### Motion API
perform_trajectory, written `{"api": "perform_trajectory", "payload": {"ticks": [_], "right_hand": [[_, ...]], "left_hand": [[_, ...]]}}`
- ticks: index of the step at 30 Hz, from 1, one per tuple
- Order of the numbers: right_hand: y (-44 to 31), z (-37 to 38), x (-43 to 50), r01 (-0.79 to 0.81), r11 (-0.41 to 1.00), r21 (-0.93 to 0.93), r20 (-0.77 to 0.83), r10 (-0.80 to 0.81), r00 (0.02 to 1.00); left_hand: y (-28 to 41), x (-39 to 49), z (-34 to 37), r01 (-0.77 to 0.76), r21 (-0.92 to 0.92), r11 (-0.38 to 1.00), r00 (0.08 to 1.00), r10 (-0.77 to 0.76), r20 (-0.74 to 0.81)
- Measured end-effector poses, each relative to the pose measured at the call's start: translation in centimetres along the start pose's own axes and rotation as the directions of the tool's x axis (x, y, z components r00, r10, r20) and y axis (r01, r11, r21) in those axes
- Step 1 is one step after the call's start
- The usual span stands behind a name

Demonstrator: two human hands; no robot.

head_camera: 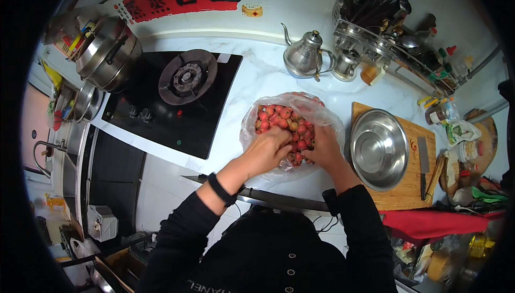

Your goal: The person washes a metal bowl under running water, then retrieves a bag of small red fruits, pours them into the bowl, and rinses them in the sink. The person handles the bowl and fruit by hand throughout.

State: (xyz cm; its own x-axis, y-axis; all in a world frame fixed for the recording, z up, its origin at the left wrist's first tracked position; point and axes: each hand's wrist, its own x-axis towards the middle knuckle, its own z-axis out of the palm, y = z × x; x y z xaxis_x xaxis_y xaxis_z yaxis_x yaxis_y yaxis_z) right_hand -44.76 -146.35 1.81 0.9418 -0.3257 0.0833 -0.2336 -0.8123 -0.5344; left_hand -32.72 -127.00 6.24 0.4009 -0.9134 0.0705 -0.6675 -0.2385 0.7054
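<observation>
A clear plastic bag full of small red fruits, which look like hawthorn berries, lies open on the white marbled counter in front of me. My left hand reaches in from the left, its fingers curled on the fruits; whether it grips one is hidden. My right hand rests at the bag's right side, fingertips among the fruits, its grip unclear. Right of the bag, an empty stainless steel bowl sits on a wooden cutting board. A kitchen knife lies on the board beside the bowl.
A gas cooktop is at the left, with a large steel pot at its far left. Behind the bag stands a metal kettle. A wall rack holds utensils at the back right. Jars and packets crowd the right edge.
</observation>
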Motion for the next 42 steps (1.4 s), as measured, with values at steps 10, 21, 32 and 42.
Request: {"api": "perform_trajectory", "payload": {"ticks": [10,21,32,42], "right_hand": [[1.3,0.1,1.2,-0.182,0.974,-0.136,0.169,0.203,0.964],[0.9,0.4,1.0,-0.197,0.978,-0.073,0.284,0.210,0.936],[3.2,2.4,3.2,-0.220,0.897,0.383,0.260,0.124,0.958],[4.4,4.0,6.1,-0.076,0.860,0.505,0.114,0.020,0.993]], "left_hand": [[-4.4,4.5,0.8,0.194,0.349,0.917,0.924,-0.290,0.248],[-5.7,6.6,1.7,0.273,0.155,0.949,0.893,-0.310,0.328],[-7.7,6.8,2.7,0.275,-0.219,0.936,0.951,-0.230,0.209],[-6.9,8.5,1.9,0.337,-0.391,0.856,0.939,-0.278,0.201]]}}
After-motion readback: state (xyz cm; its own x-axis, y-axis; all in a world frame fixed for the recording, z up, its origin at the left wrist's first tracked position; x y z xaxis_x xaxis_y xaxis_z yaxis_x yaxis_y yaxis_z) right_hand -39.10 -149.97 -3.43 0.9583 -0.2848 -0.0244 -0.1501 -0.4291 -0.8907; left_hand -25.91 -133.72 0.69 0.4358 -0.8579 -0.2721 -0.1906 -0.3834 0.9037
